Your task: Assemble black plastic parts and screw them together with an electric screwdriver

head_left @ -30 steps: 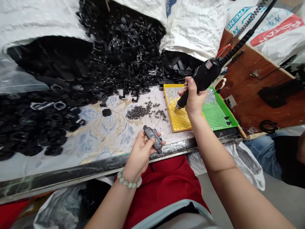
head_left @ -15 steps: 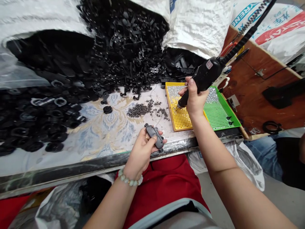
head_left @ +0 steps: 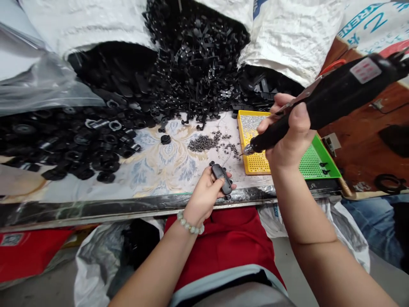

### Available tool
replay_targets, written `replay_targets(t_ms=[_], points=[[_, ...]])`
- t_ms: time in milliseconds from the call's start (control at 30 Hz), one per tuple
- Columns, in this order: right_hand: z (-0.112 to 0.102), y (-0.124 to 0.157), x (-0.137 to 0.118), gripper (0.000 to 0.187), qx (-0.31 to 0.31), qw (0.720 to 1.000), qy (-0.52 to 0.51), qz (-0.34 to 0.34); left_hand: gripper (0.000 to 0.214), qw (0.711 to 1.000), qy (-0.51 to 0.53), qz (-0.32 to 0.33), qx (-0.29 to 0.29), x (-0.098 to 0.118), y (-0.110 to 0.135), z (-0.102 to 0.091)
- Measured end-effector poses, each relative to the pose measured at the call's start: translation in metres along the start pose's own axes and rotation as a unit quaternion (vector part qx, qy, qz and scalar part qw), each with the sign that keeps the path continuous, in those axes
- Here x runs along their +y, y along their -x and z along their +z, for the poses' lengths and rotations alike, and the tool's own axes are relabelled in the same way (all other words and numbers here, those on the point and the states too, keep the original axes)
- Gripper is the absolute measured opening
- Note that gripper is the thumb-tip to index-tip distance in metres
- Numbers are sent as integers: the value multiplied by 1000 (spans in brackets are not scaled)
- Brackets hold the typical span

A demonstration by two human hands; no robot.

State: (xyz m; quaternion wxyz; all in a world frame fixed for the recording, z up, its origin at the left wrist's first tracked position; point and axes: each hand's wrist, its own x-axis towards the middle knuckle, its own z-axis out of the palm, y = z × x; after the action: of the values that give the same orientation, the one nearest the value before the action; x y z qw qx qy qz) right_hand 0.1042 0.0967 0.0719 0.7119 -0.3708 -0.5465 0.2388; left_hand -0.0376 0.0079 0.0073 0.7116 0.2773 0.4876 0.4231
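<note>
My left hand grips an oblong black plastic part with small lugs at its edges, the thumb pressed on its face. It is held just above the table's front edge. In my right hand is a black electric screwdriver, slanted so that its bit points down and left. The bit's tip is near the left rim of the yellow perforated tray, up and right of the black part. Silver screws lie in that tray. Behind my right wrist is a green perforated tray holding two small black pieces.
Small dark metal pieces are scattered on the patterned table cover. Heaps of black plastic parts and black rings spill from white sacks at the back and left. At right, a person's jeans show.
My right hand has lifted the screwdriver from over the yellow tray and brought it left and nearer to me. The view has shifted left; my left hand keeps its hold on the black part.
</note>
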Motion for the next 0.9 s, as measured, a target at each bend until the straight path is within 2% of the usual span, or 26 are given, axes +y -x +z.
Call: replay_targets(t_ms=[133, 267, 433, 567, 767, 900], points=[[28, 24, -21, 40, -86, 994, -32, 51, 24, 1000, 15, -2, -1, 0, 1, 0], [41, 33, -18, 39, -113, 989, -50, 79, 25, 1000, 16, 1, 1, 1, 2, 1], [44, 35, -12, 43, -114, 986, -46, 113, 25, 1000, 23, 3, -2, 0, 1, 1], [45, 38, -14, 38, -128, 982, -68, 118, 24, 999, 37, 23, 1, -4, 0, 1], [42, 49, -8, 28, -124, 982, -107, 98, 24, 999, 29, 44, 0, -8, -1, 3], [40, 46, -16, 32, -124, 986, -90, 60, 25, 999, 9, 34, -13, -7, -2, 2]])
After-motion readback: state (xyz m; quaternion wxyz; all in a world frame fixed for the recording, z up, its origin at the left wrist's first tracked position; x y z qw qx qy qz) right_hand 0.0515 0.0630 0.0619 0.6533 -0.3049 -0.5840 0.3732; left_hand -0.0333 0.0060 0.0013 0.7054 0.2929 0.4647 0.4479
